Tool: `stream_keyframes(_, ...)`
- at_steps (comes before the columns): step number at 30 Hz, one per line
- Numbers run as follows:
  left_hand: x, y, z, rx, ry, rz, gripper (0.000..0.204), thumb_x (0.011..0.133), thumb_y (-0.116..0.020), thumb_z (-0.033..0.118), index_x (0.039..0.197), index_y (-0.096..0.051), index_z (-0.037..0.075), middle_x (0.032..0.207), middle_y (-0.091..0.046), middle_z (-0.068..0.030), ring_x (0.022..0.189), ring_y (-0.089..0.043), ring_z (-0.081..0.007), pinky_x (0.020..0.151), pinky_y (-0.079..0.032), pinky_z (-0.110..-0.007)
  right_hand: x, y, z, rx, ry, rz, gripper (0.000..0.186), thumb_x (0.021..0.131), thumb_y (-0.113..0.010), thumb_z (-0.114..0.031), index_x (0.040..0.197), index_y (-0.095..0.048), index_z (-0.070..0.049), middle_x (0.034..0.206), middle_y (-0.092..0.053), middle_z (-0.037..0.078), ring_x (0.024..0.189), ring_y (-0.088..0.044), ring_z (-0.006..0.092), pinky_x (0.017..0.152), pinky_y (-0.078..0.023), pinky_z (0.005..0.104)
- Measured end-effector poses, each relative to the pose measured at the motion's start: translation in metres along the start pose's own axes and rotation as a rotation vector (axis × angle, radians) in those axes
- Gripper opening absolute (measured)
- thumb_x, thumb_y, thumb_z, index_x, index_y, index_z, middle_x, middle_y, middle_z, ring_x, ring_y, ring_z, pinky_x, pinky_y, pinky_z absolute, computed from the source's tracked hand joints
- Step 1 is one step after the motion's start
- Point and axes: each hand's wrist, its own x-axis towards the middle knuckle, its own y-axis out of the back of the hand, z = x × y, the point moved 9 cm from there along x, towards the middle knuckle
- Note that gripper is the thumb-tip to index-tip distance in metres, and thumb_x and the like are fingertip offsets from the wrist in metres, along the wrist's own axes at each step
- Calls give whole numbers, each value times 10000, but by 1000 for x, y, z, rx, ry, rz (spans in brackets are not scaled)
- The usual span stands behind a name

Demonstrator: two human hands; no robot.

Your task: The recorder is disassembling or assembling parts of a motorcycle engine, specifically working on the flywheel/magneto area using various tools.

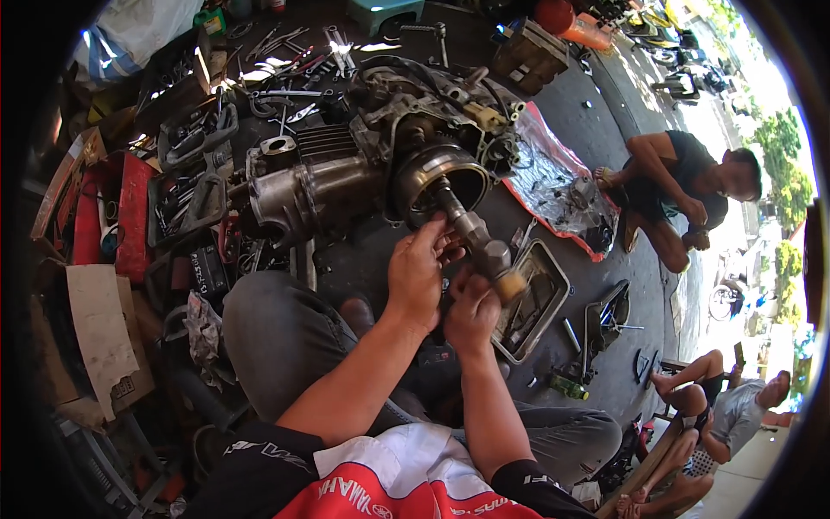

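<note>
Finned engine (pixel 316 177), up-left of the left hand (pixel 417 270) — whose fingers close narrowly on a metal shaft (pixel 463 221) projecting from the round drum (pixel 421 169) just above. Right hand (pixel 471 313): curled around a yellow-faced hammer (pixel 494 259). Metal tray (pixel 565 290), right of it.

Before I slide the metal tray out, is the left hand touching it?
Apart. The head view shows the right hand between the left hand and the metal tray.

engine (pixel 316 195) walling off our reach straight ahead, shallow tray (pixel 543 316) in our way low right, open floor (pixel 647 298) beyond it, red toolbox (pixel 138 212) closing our left
</note>
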Motion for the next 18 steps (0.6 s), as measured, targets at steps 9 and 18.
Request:
stream_keyframes(9,-2,-7,2,-9,-17,-31,377,1115,-502,325,1278,-713,58,1283,-778,-122,1185,-717,-204,1030,-464,-367,-3,0,16,-29,-51,-8,615,1113,-451,-647,951,-570,-66,736,-507,6,583,-428,112,528,-335,277)
stream_keyframes(18,-2,-11,1,-50,8,-33,444,1125,-501,358,1332,-693,16,1307,-765,-126,1203,-701,-213,1056,-471,-374,5,1,-5,133,14,-3,616,1134,-395,-641,935,-540,-76,715,-475,-27,606,-438,95,546,-349,280)
